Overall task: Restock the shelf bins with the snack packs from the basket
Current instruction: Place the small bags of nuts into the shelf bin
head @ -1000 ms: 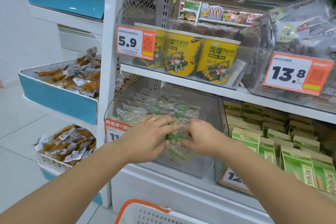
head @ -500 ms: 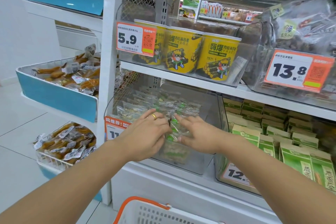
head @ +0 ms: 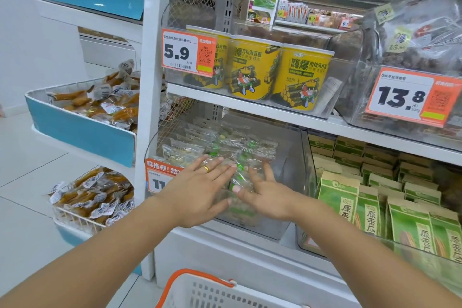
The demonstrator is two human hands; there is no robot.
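- Now, at the far left, the blue-fronted wire side bins (head: 82, 130) of orange-brown sealed snacks sit untouched, well apart from both hands.
- Next comes the left hand (head: 200, 195), which wears a gold ring (head: 206, 169); half a second ago its fingers were curled round the small clear snack packs with green print (head: 237, 155), and they now lie straight and spread, flat over the front of the pile, gripping nothing.
- Between the two hands, those packs rest loose inside the clear plastic shelf bin (head: 287, 182) on the lower shelf, heaped mostly toward its left and back; the bin's right part looks bare.
- Just right of the gap, the right hand (head: 265, 195) has likewise opened from its earlier pinch, fingers splayed and holding no pack, fingertips at the front of the heap.
- Judging by this, the handful has been let go and is being patted level, so this drop looks finished; the next reach would be to the white plastic basket with orange handle (head: 220, 292) at the bottom edge, whose contents are out of view.
- Further right, the green-and-tan seed cartons (head: 375, 207) stand in their own bin, undisturbed.
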